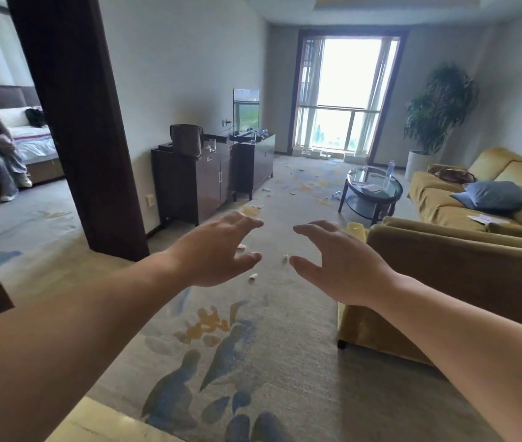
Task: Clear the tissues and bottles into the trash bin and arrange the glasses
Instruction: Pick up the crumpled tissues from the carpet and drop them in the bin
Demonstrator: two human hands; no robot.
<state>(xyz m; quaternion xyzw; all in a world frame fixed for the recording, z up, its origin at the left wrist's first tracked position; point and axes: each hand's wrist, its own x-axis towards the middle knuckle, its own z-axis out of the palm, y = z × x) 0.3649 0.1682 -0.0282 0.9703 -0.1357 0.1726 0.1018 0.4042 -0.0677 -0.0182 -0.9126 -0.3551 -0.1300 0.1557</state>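
Yonder, bottle [390, 169] upright on coffee table [353, 174].

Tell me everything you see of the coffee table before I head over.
The coffee table is round, with a clear glass top in a dark frame, dark legs and a lower glass shelf. It stands on the carpet before the yellow sofa. A bottle stands upright at its far edge; papers lie on the top.

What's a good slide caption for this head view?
Open left hand and right hand over tissues on carpet; bottle on glass table.
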